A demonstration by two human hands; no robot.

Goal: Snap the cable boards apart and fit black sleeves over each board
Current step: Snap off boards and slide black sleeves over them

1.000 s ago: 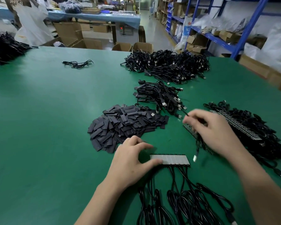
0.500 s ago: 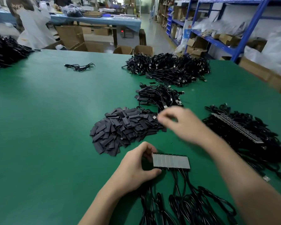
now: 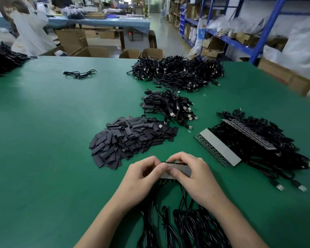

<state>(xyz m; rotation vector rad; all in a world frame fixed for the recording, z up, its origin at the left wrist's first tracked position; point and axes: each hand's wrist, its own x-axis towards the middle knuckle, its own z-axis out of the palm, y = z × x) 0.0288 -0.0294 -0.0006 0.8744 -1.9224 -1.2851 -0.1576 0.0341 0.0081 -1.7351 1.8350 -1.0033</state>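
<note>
A grey strip of joined cable boards point(image 3: 182, 170) is lifted a little off the green table point(image 3: 48, 149), tilted toward me. My left hand point(image 3: 143, 178) pinches its left end and my right hand point(image 3: 190, 178) grips the rest, fingers curled over the top edge. Black cables point(image 3: 183, 224) trail from the strip toward me. A heap of flat black sleeves point(image 3: 129, 140) lies just beyond my hands. More joined board strips point(image 3: 220, 149) with cables lie at the right.
A small pile of finished cables point(image 3: 168, 106) sits behind the sleeves, with a larger pile point(image 3: 179, 72) farther back. One loose cable point(image 3: 79, 74) lies at back left. Another cable heap point(image 3: 2, 59) is at the far left edge. Boxes and blue shelving stand beyond the table.
My right hand came back from the right-hand pile and the sleeves to the board strip. Both hands now hold the strip, raised off the table.
</note>
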